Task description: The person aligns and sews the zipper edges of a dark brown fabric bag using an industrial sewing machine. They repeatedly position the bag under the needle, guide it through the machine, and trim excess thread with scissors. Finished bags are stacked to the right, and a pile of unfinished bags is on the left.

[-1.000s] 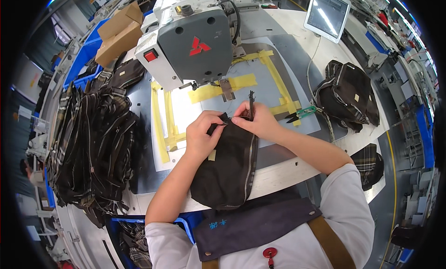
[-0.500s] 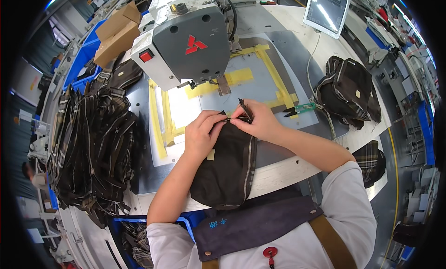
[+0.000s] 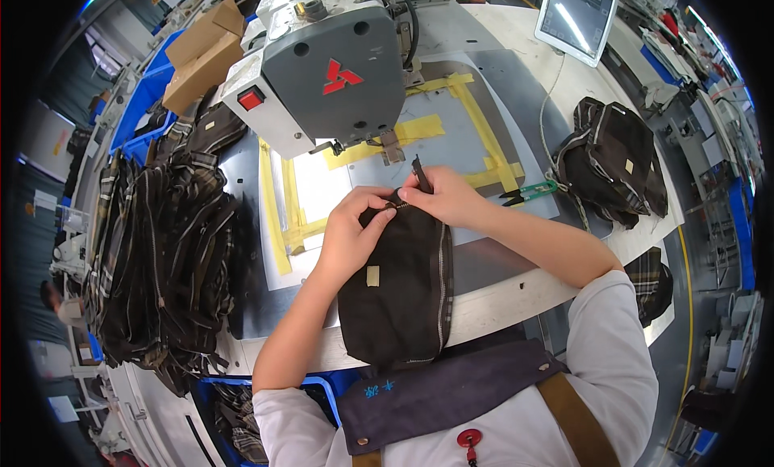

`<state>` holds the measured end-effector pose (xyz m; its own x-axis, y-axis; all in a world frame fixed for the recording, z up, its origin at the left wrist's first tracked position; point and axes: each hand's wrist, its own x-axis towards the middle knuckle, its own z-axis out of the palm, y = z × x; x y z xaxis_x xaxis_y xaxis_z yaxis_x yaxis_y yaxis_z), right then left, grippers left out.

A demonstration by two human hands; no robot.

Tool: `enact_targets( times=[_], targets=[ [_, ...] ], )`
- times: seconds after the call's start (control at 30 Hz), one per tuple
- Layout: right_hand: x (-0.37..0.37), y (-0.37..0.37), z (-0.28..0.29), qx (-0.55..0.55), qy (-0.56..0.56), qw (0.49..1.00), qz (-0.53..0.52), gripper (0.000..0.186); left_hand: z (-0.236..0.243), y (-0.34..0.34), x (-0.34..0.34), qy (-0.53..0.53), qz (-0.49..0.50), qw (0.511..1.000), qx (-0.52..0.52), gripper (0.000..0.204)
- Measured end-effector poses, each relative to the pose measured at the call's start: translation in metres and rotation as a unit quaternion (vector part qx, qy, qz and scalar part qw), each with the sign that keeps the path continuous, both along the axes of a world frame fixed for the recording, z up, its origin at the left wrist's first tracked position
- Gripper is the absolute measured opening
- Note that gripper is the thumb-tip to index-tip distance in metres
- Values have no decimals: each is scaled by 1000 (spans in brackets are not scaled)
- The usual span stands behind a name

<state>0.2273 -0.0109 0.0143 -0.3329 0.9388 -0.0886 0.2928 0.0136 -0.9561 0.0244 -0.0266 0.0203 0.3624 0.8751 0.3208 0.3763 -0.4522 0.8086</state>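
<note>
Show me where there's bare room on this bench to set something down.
Looks roomiest: the white tabletop between the sewing machine and the tilted screen. A narrower front strip runs between the dark pouch and the right forearm. Crowded: the left, under heaped dark pieces, and the right, with green-handled snips and piled bags.

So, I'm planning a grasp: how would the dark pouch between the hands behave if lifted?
The dark pouch is probably floppy: similar fabric slumps in the left pile. The zipper along the pouch's right edge may stiffen that side slightly.
</note>
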Motion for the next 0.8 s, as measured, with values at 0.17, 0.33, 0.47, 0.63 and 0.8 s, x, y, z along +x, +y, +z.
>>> enact_targets(
  times=[0.17, 0.33, 0.47, 0.63, 0.8],
  targets=[
    [5, -1, 3, 36, 27, 999, 26, 18, 12, 6, 0, 19, 38, 986, -161, 13],
    [3, 6, 8, 41, 47, 998, 16, 15, 3, 18, -2, -30, 30, 990, -132, 13],
    [5, 10, -5, 142, 20, 989, 31, 19, 4, 18, 3, -82, 38, 975, -205, 14],
    [-3, 3, -7, 197, 22, 979, -44, 13, -11, 16, 1, -108, 47, 983, -139, 14],
    [5, -1, 4, 233, -39, 971, -46, 20, -14, 17, -1, -113, 35, 990, -77, 13]
  ],
)
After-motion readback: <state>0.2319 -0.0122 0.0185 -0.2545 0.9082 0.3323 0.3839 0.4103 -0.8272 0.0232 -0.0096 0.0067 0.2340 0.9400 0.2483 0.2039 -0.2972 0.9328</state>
